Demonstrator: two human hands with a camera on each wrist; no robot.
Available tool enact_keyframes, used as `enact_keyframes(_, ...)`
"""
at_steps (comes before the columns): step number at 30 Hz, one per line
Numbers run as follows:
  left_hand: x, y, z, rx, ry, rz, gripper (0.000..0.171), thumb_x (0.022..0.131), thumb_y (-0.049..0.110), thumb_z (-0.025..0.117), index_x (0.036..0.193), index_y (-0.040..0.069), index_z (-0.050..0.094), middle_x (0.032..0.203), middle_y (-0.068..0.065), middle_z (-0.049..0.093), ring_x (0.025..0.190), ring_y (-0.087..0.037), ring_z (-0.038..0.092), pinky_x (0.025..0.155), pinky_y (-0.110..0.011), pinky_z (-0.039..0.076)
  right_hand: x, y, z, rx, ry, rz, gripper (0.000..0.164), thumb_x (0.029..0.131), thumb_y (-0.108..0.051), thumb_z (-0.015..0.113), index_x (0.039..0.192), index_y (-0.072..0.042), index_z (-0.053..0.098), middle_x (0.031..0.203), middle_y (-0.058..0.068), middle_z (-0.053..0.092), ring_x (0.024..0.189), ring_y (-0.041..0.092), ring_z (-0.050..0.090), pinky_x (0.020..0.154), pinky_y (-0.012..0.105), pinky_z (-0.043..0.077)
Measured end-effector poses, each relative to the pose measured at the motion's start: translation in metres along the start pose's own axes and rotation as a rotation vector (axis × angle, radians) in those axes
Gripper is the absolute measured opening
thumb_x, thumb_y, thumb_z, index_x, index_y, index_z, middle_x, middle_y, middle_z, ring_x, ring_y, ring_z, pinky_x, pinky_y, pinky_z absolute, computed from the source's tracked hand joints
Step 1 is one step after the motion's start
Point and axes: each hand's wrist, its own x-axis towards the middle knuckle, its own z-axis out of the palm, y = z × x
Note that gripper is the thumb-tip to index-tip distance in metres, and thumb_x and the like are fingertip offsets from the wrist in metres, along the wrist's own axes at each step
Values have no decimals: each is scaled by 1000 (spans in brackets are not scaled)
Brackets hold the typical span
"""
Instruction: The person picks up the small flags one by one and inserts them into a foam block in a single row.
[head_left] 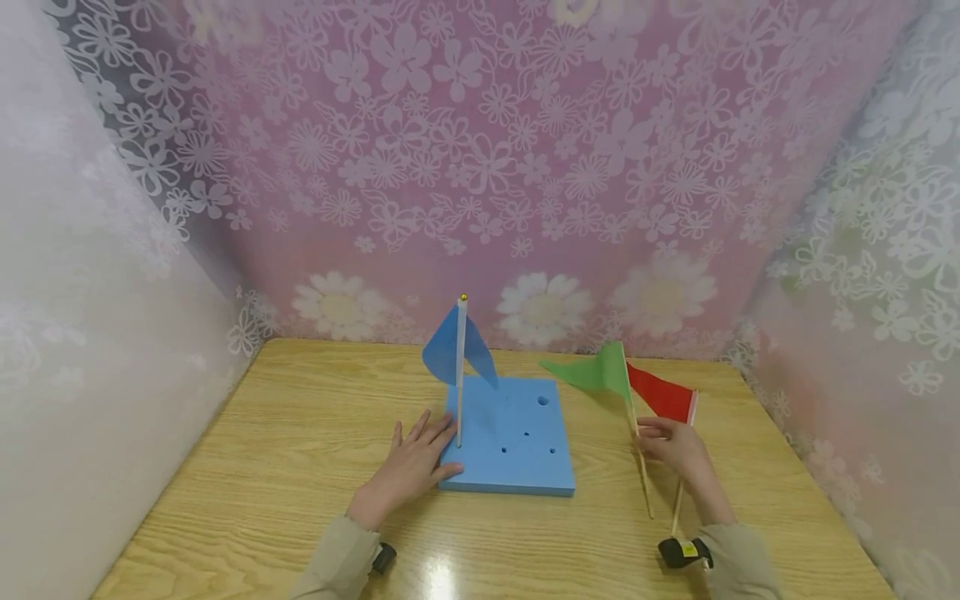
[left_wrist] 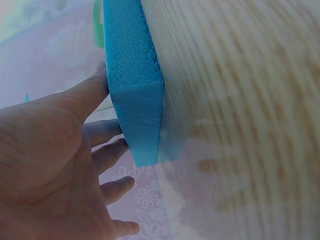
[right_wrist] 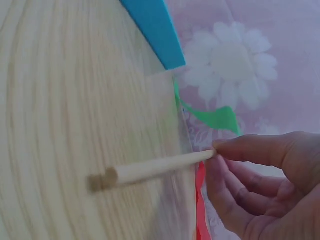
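Note:
A blue foam board [head_left: 517,425] with several holes lies on the table, and a blue flag [head_left: 444,348] on a wooden stick stands upright near its left edge. My left hand [head_left: 411,467] rests on the board's left edge with spread, fairly straight fingers; in the left wrist view the thumb and fingertips touch the blue foam [left_wrist: 137,120]. To the right of the board, my right hand [head_left: 678,454] pinches the stick [right_wrist: 165,167] of a green flag [head_left: 606,372] between thumb and fingers. Its lower end slants down toward the table. A red flag [head_left: 663,396] lies beside it, partly hidden by the hand.
The wooden table [head_left: 315,400] meets a floral pink backdrop [head_left: 480,167] at the back, with pale floral walls on both sides. The red flag's stick [head_left: 677,508] runs under my right wrist. Dark wrist cameras [head_left: 684,552] sit at the sleeves.

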Motion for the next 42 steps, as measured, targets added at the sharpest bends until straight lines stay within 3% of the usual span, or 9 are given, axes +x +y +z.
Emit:
enact_keyframes(6, 0, -1, 2, 2, 2, -1, 67, 101, 40, 62, 155, 7, 42, 163, -12, 35, 152, -45, 20, 111, -79, 13, 0, -8, 6, 55, 34, -6, 50, 96, -4, 69, 137, 18, 50, 119, 32, 66, 84, 9, 71, 77, 30, 61)
enact_keyframes(12, 0, -2, 2, 3, 2, -1, 67, 101, 39, 62, 155, 7, 42, 163, -12, 35, 152, -45, 20, 111, -79, 13, 0, -17, 13, 131, 57, -23, 50, 96, -3, 69, 137, 17, 49, 115, 29, 68, 82, 11, 73, 77, 33, 62)
enact_keyframes(21, 0, -1, 2, -10, 2, -1, 66, 101, 38, 63, 155, 7, 42, 163, -13, 34, 152, -45, 19, 112, -79, 12, 4, -34, 21, 233, 70, -80, 52, 97, -8, 69, 140, 14, 49, 112, 17, 69, 85, 9, 73, 79, 32, 62)
enact_keyframes(27, 0, -1, 2, -3, -1, -5, 67, 101, 39, 62, 156, 8, 41, 163, -12, 34, 152, -44, 19, 112, -78, 12, 5, -48, 30, 260, 47, -97, 52, 99, -11, 68, 142, 11, 49, 118, 24, 65, 82, 5, 72, 81, 35, 61)
enact_keyframes(34, 0, -1, 1, -12, 1, -5, 67, 100, 38, 63, 155, 7, 42, 162, -13, 35, 152, -45, 19, 112, -78, 12, 10, -60, 48, 308, 43, -130, 48, 98, -8, 69, 139, 9, 52, 117, 23, 65, 84, 9, 71, 77, 28, 61)
enact_keyframes(42, 1, -1, 1, -14, -7, -4, 67, 101, 38, 62, 156, 8, 41, 163, -13, 34, 152, -45, 18, 112, -79, 11, 17, -78, 72, 337, 35, -143, 46, 96, -4, 69, 138, 8, 54, 121, 30, 62, 88, 17, 72, 77, 32, 62)
